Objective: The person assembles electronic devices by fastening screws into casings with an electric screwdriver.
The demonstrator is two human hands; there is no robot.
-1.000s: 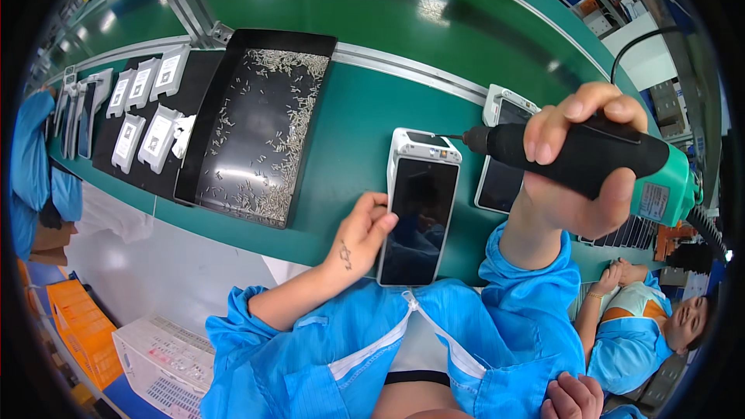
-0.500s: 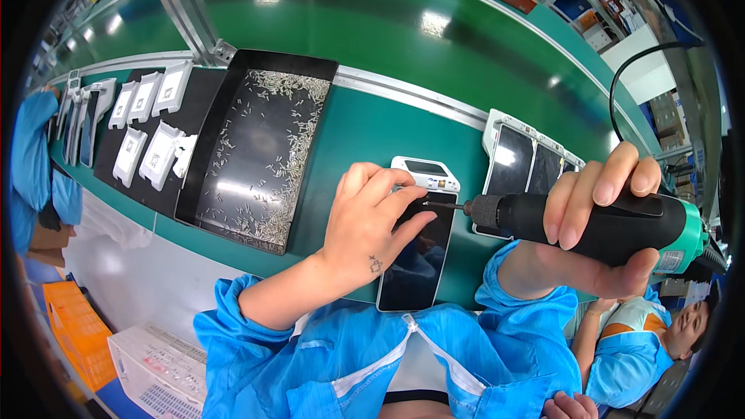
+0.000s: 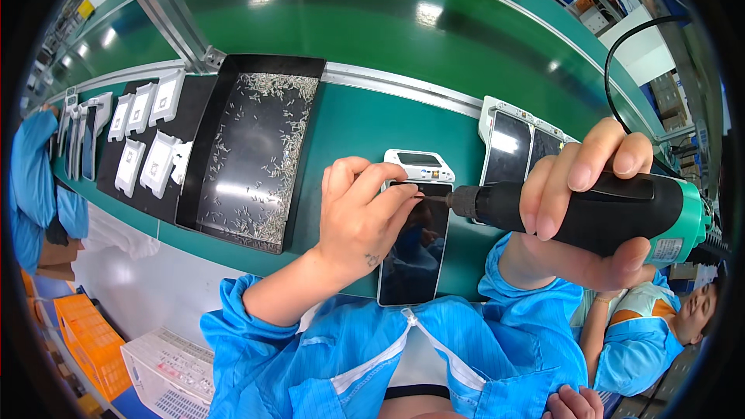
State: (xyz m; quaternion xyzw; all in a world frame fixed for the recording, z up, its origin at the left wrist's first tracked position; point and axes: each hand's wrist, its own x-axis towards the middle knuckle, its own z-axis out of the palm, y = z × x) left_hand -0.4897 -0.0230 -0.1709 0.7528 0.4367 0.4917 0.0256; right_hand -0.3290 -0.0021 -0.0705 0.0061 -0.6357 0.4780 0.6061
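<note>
My fingers on the left hand (image 3: 358, 217) are pinched together at the tip of the screwdriver bit, thumb and forefinger closed on something too small to make out, right over the top edge of the dark-screened handheld device (image 3: 415, 252) lying flat on the green bench (image 3: 349, 124) in front of me. My right hand (image 3: 578, 209) is wrapped tight around one black electric screwdriver (image 3: 590, 213) with a green rear end, held level, its bit pointing left into my pinched fingers. I count one device under my hands and two more of the same kind (image 3: 520, 147) lying side by side just beyond the screwdriver, partly hidden by it and by my right fingers. To my left sits one black tray (image 3: 256, 151) scattered with many small screws, too many to count. Beyond it, a dark mat holds about five white plastic covers (image 3: 147, 136) in two rows, with more pieces at the far left too bent by the lens to count. A black cable (image 3: 621, 54) curves up from the screwdriver. Another person in blue (image 3: 644, 334) is at my lower right.
</note>
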